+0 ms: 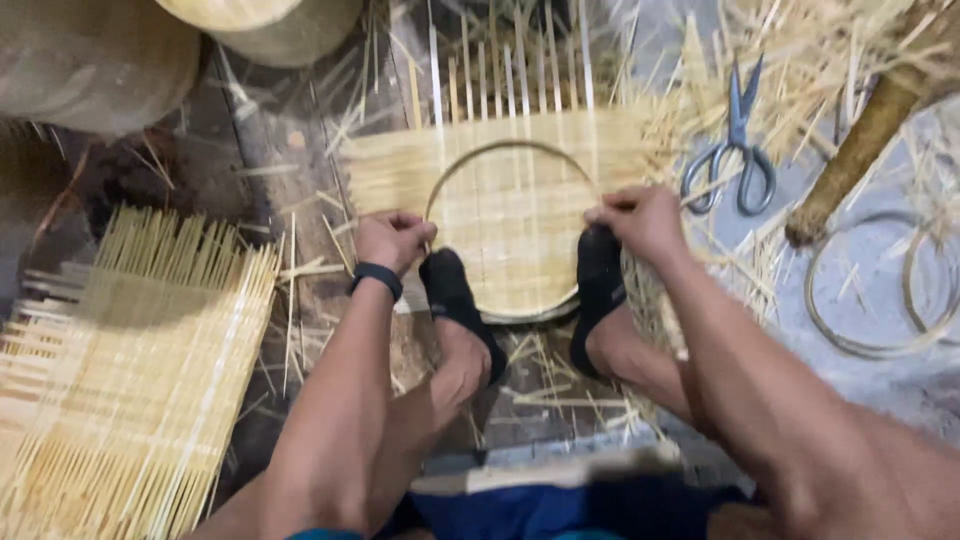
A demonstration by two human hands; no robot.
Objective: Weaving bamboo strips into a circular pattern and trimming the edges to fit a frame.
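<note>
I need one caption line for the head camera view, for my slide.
Both hands, left and right, press a round hoop onto a woven bamboo mat, feet pinning it; scissors nearby.

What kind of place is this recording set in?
Probably a floor-level bamboo-weaving workshop: a woven bamboo mat under a round hoop, scissors among loose bamboo strips, and another woven mat.

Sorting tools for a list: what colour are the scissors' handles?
Grey, like the blades; the scissors show in the head view, right of the woven mat.
</note>
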